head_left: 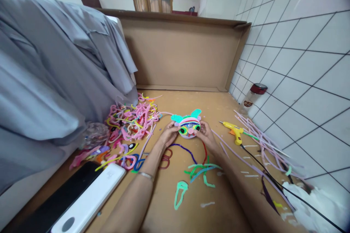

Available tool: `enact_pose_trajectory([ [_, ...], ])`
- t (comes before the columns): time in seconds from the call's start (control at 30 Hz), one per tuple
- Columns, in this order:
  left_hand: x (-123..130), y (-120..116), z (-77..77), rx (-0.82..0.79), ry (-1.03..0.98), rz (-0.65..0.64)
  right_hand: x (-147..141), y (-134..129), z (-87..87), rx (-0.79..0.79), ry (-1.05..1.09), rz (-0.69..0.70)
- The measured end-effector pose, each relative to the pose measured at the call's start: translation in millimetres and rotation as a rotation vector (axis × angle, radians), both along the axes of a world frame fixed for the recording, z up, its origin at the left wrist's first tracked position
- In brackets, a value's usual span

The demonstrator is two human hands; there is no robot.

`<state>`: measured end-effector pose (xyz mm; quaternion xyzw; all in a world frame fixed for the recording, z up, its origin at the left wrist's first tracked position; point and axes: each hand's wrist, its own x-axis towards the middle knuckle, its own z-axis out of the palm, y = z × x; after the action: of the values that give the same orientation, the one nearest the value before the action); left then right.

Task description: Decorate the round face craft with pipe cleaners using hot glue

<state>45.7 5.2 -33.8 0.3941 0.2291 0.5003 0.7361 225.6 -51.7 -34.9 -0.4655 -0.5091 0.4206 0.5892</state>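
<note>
Between my two hands is a round craft animal face (pixel 187 120) with green ears, a pink and blue band and big green-and-yellow eyes. My left hand (pixel 170 134) pinches its left edge, and my right hand (pixel 205 134) grips the right edge, thumb near the pink nose. Just below the hands lie a dark blue pipe cleaner (pixel 184 148) and a red pipe cleaner (pixel 205 151). Several green and blue pipe cleaner pieces (pixel 203 169) are nearer to me, along with a bent green loop (pixel 180 194). Reddish loops (pixel 165 160) rest beside my left forearm.
A tangled heap of pink and yellow pipe cleaners (pixel 133 120) lies left. A yellow glue gun (pixel 233 131) with a black cord and a lilac pipe cleaner bundle (pixel 262 142) are right, near a red-lidded jar (pixel 254 94). A white device (pixel 90 196) lies front left; cardboard (pixel 180 54) stands behind.
</note>
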Motion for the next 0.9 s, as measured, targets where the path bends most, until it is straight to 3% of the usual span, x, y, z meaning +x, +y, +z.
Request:
enact_pose_trajectory([
  [0.23,-4,10,-8.7,-0.011,-0.047,-0.05,-3,1,-8.1,-0.016,0.076,-0.015],
  [0.63,7,-1,-1.2,0.044,-0.028,-0.072,-22,-8,14.6,-0.038,-0.06,-0.179],
  [0.77,10,-5,-0.5,0.076,-0.005,-0.066,-24,-7,12.0,-0.093,-0.073,-0.253],
  [0.9,12,-7,-1.1,0.104,0.005,-0.064,-26,-4,6.9,-0.047,-0.106,-0.318],
])
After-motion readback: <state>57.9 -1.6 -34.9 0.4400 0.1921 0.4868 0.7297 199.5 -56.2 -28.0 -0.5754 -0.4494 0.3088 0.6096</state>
